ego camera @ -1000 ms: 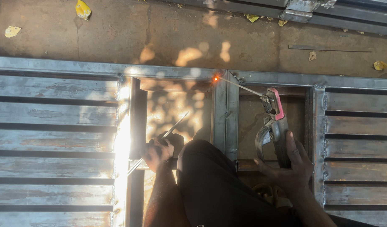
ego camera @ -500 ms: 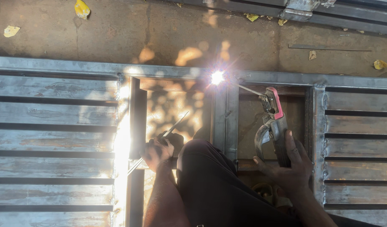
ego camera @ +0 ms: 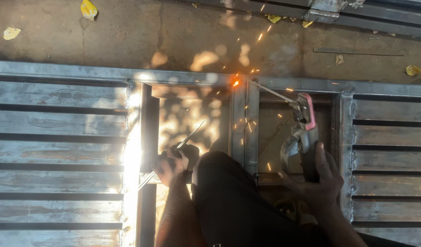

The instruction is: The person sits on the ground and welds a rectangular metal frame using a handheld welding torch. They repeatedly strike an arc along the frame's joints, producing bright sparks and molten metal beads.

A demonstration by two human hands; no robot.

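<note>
A big steel gate frame [ego camera: 59,119] of flat slats is laid across the concrete ground [ego camera: 128,36], pretty much filling the view. Over its right-hand opening, a red-and-grey electrode holder [ego camera: 304,137] is gripped tight by the right hand [ego camera: 318,183]. The welding rod [ego camera: 272,91] is pointed at the frame's top rail, where sparks [ego camera: 235,83] are thrown off. Left of the frame's middle upright, a thin spare rod [ego camera: 190,137] is pinched in the left hand [ego camera: 171,164].

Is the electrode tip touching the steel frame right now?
Touching: head view shows the welding rod tip meeting the steel frame at the glowing spot, sparks flying.
</note>
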